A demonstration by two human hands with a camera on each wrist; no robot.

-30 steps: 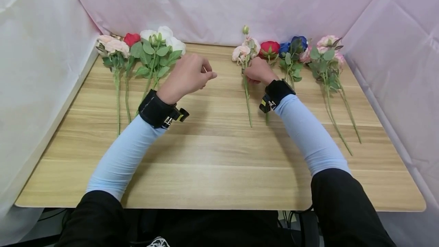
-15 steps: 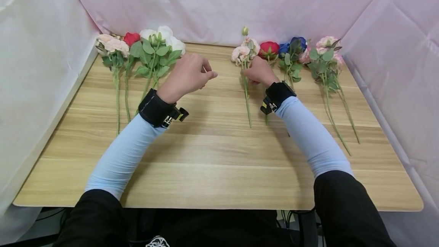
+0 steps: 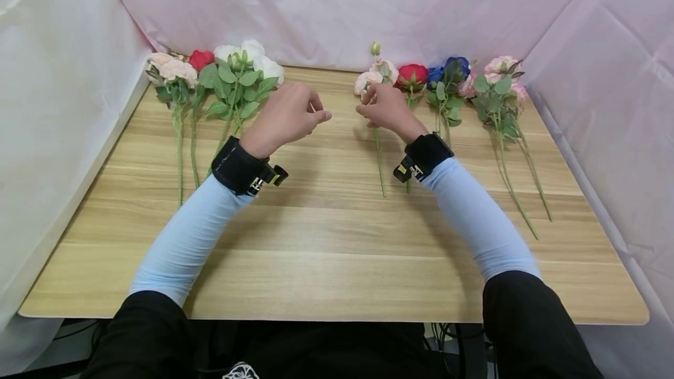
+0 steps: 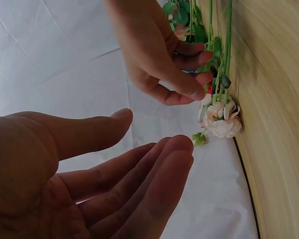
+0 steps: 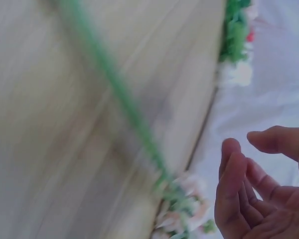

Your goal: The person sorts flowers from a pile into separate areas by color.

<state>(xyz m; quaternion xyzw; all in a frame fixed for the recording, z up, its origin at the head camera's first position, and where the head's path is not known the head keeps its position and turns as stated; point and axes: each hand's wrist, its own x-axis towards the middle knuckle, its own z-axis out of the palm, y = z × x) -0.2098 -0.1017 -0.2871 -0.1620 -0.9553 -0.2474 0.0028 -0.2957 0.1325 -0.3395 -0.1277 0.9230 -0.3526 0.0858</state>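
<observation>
A pale pink flower spray lies on the wooden table, its green stem running toward me. My right hand hovers over that stem just below the blooms. In the left wrist view its curved fingertips reach the stem beside the blooms. The right wrist view shows the thumb apart from the fingers of the right hand, nothing between them, and the blooms blurred. My left hand floats above the table's middle, its fingers relaxed and empty.
Left of my hands lie pink roses, a red rose and white roses. To the right lie a red rose, blue roses and a pink spray. Pink and white cloth walls enclose three sides.
My right hand has shifted left and slightly up, from beside the red rose's stem to over the pale pink spray's stem. The left hand and the flowers have hardly moved.
</observation>
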